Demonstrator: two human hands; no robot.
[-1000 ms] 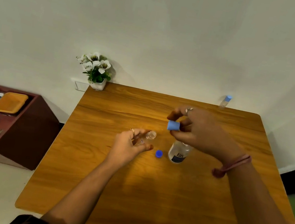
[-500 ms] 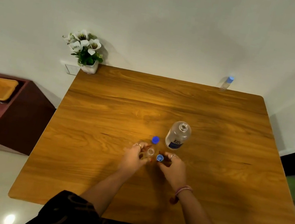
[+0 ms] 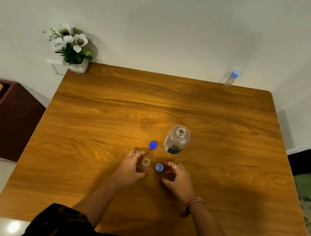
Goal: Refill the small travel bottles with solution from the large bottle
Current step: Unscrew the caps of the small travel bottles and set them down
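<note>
Centre of the frame, low on the wooden table [image 3: 99, 170]: the left hand [image 3: 130, 168] curls round a small bottle [image 3: 145, 163], upright, mouth uncapped. Just right of it sits a light blue cap [image 3: 159, 168] on the table, and the right hand [image 3: 176, 176] hovers beside that cap, fingers loosely bent, gripping nothing. Above them, the large bottle [image 3: 176, 140] stands open, with a darker blue cap [image 3: 153, 145] to its left. Far upper right, another small bottle [image 3: 231, 79] with a blue top waits at the table's edge. Upper left, a flower pot [image 3: 70, 46].
</note>
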